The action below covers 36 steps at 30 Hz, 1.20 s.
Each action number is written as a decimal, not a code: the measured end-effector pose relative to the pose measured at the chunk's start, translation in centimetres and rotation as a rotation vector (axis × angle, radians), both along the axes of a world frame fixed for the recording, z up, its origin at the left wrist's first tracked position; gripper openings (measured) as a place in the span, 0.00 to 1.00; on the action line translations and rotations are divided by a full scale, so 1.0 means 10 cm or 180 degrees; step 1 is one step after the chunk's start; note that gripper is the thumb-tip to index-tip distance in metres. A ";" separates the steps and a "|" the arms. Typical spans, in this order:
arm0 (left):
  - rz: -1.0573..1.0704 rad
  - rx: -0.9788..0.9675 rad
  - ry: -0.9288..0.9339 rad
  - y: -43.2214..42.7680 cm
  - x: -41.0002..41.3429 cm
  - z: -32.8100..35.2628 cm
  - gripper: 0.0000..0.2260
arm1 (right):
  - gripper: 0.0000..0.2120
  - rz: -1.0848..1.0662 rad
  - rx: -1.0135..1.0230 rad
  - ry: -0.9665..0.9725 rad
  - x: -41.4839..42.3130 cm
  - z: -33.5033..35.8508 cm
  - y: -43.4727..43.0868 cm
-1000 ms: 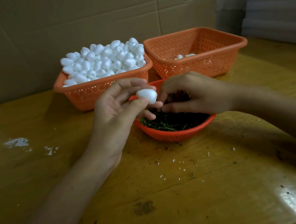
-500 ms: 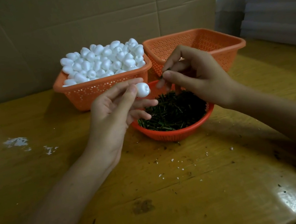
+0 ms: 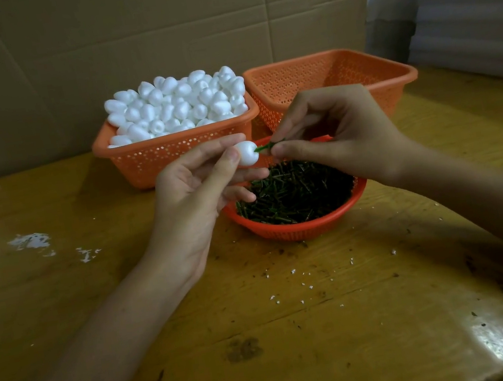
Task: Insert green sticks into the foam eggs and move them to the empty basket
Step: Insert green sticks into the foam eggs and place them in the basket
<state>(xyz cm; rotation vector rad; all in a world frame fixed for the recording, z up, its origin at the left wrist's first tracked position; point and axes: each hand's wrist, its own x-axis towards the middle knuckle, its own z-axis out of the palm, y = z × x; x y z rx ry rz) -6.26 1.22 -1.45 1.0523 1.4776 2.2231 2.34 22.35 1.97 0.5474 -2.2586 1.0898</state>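
Pinching a foam egg (image 3: 248, 153) in left hand (image 3: 193, 196), right hand (image 3: 338, 133) fingers grip green stick (image 3: 265, 147)

— What marked the worn yellow-brown wooden table (image 3: 331, 326)?
— White flaky smears (image 3: 30, 241) toward its left edge, tiny white crumbs (image 3: 301, 281) mid-surface, and a dark blotchy stain (image 3: 244, 349) nearer the front edge.
— And behind?
— A brown corrugated cardboard wall (image 3: 151, 25) stood along the back edge, with pale stacked sheets (image 3: 471, 7) past the back right corner.

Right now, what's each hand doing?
Left hand: closed, pinching a foam egg.
Right hand: closed, pinching a green stick, tip at that egg.
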 end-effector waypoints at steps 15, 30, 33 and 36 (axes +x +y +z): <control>0.0122 -0.0032 0.0157 -0.02 0.03 0.00 0.13 | 0.07 -0.0512 0.1110 0.0330 0.02 -0.02 -0.03; 0.0091 0.0105 0.0058 -0.02 0.06 0.00 0.10 | 0.10 -0.0639 0.1392 0.0274 0.07 -0.02 -0.12; 0.0072 0.0060 0.0096 -0.01 0.07 0.00 0.10 | 0.11 -0.0672 0.1465 0.0327 0.07 -0.02 -0.09; 0.0133 -0.0017 0.0233 0.00 0.08 0.01 0.11 | 0.09 -0.0663 0.1581 0.0415 0.07 -0.03 -0.08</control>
